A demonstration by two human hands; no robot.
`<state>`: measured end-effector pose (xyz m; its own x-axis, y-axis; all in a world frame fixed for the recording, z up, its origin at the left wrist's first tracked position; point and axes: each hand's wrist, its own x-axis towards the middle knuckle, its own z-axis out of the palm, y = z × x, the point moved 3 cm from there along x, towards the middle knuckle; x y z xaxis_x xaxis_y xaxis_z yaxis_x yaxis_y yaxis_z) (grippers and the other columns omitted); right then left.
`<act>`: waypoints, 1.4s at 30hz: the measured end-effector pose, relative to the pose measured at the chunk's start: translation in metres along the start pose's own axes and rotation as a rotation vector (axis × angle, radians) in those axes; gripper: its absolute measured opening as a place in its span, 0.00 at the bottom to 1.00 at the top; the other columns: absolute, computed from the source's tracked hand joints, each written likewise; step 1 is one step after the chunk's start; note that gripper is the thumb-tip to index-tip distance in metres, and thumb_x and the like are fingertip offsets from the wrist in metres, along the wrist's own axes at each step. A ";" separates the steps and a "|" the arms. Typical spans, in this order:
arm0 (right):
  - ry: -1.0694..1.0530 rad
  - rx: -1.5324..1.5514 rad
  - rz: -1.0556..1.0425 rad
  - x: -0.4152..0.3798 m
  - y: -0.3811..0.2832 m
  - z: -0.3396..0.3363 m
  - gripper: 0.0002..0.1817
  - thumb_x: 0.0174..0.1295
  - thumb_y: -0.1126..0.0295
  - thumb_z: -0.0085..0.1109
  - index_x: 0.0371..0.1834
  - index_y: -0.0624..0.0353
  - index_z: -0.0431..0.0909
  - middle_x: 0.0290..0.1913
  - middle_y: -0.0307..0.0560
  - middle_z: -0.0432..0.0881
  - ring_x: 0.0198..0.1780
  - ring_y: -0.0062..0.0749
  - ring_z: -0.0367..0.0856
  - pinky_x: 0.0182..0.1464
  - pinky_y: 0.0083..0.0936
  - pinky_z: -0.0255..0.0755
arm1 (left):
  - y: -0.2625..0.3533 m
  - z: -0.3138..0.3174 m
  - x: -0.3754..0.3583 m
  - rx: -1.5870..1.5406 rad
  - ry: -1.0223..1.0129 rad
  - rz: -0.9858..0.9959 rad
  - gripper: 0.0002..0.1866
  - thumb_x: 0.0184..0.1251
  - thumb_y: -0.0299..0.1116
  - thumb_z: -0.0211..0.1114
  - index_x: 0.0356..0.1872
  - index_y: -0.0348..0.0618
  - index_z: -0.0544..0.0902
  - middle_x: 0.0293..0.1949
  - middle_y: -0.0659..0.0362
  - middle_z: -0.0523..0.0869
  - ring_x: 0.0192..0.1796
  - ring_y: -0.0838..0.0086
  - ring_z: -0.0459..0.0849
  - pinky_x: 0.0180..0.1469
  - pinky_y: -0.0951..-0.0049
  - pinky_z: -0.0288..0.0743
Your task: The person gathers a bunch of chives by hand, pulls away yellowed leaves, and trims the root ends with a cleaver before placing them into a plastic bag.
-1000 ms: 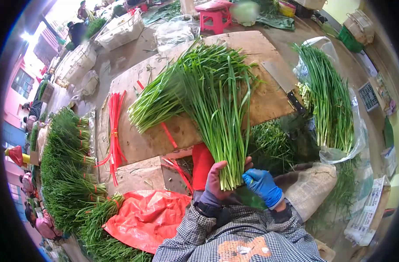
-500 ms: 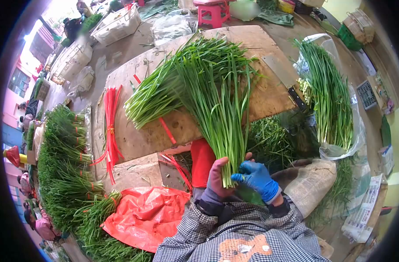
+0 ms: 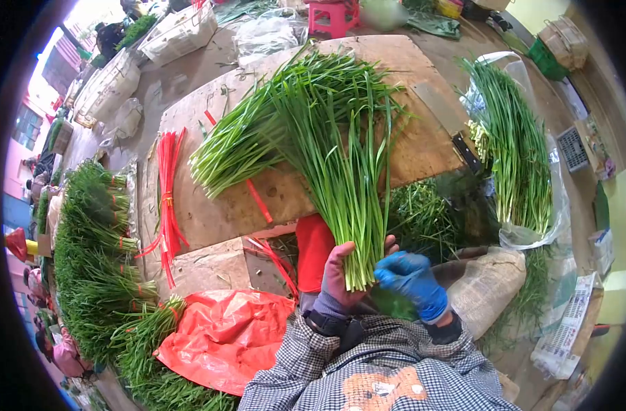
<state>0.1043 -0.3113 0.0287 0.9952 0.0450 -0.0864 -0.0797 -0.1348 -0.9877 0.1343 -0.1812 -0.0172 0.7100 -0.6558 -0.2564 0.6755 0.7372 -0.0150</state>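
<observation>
A long bunch of garlic chives (image 3: 357, 212) rests across my left hand (image 3: 339, 270), which wears a mauve glove. My fingers wrap it from beneath near the pale cut ends, and the leafy tops lean onto the wooden board. My right hand (image 3: 415, 284), in a blue glove, is curled beside those stem ends on the right. Its fingertips are bent together and slightly blurred; what they pinch, if anything, is hidden. Behind the bunch, a loose pile of chives (image 3: 237, 154) lies on the board (image 3: 422, 154).
A bundle of red ties (image 3: 167, 185) lies on the board's left, and a cleaver (image 3: 450, 123) on its right. Tied green bunches (image 3: 97, 267) line the left floor beside a red plastic bag (image 3: 224, 335). More chives (image 3: 515, 151) sit in plastic at right. A pink stool (image 3: 330, 17) stands behind.
My right hand has drawn slightly to the right, away from the stem ends. My left hand keeps its hold on the chives, slightly further left and higher in view. The whole view has shifted slightly.
</observation>
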 end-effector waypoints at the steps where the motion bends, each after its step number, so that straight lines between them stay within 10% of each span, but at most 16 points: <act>1: -0.059 -0.188 -0.141 0.002 -0.004 0.008 0.08 0.56 0.71 0.70 0.31 0.63 0.81 0.25 0.42 0.81 0.26 0.26 0.80 0.30 0.26 0.73 | -0.001 -0.002 0.001 0.002 -0.001 -0.003 0.36 0.68 0.48 0.50 0.71 0.34 0.62 0.70 0.39 0.66 0.71 0.48 0.66 0.71 0.50 0.63; 6: -0.156 -0.539 -0.048 0.006 -0.005 0.018 0.11 0.53 0.69 0.72 0.31 0.63 0.79 0.22 0.44 0.77 0.25 0.24 0.75 0.30 0.29 0.70 | 0.000 -0.008 -0.002 0.017 -0.001 0.045 0.33 0.69 0.43 0.52 0.70 0.31 0.62 0.65 0.39 0.72 0.68 0.48 0.71 0.72 0.50 0.62; 11: -0.028 -0.035 0.133 0.000 0.023 0.003 0.08 0.58 0.70 0.69 0.31 0.61 0.80 0.24 0.37 0.78 0.25 0.21 0.75 0.30 0.22 0.70 | 0.002 -0.003 -0.001 0.029 -0.007 0.067 0.37 0.67 0.45 0.51 0.73 0.32 0.58 0.68 0.35 0.67 0.69 0.41 0.68 0.71 0.46 0.61; 27: 0.065 0.158 0.296 -0.004 0.016 -0.012 0.05 0.60 0.72 0.65 0.34 0.62 0.82 0.29 0.42 0.81 0.26 0.20 0.79 0.30 0.19 0.73 | 0.004 -0.013 -0.004 0.071 0.031 0.025 0.39 0.69 0.52 0.52 0.73 0.34 0.59 0.69 0.37 0.67 0.71 0.46 0.66 0.72 0.44 0.60; 32: 0.054 -0.264 -0.025 -0.004 0.008 0.012 0.05 0.55 0.74 0.69 0.33 0.61 0.82 0.27 0.42 0.81 0.27 0.25 0.79 0.31 0.25 0.74 | -0.003 -0.020 -0.004 0.263 0.002 0.103 0.42 0.71 0.61 0.49 0.73 0.37 0.58 0.68 0.43 0.69 0.69 0.49 0.69 0.71 0.46 0.63; 35: -0.052 -0.539 -0.240 -0.004 -0.002 0.029 0.08 0.54 0.70 0.70 0.36 0.57 0.82 0.31 0.51 0.83 0.32 0.49 0.84 0.33 0.33 0.76 | -0.007 -0.024 -0.009 0.291 0.047 0.094 0.38 0.70 0.51 0.57 0.72 0.36 0.60 0.68 0.45 0.70 0.71 0.51 0.67 0.70 0.46 0.63; 42: -0.015 -0.164 -0.092 -0.014 -0.002 0.012 0.04 0.57 0.73 0.67 0.34 0.61 0.84 0.28 0.46 0.82 0.31 0.30 0.83 0.33 0.28 0.75 | 0.003 -0.019 -0.008 0.059 0.006 -0.075 0.37 0.61 0.34 0.57 0.71 0.29 0.59 0.68 0.41 0.68 0.72 0.51 0.66 0.72 0.49 0.62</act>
<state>0.0897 -0.2995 0.0298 0.9969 0.0789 -0.0003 0.0226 -0.2888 -0.9571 0.1266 -0.1705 -0.0339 0.6556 -0.7080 -0.2625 0.7377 0.6748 0.0226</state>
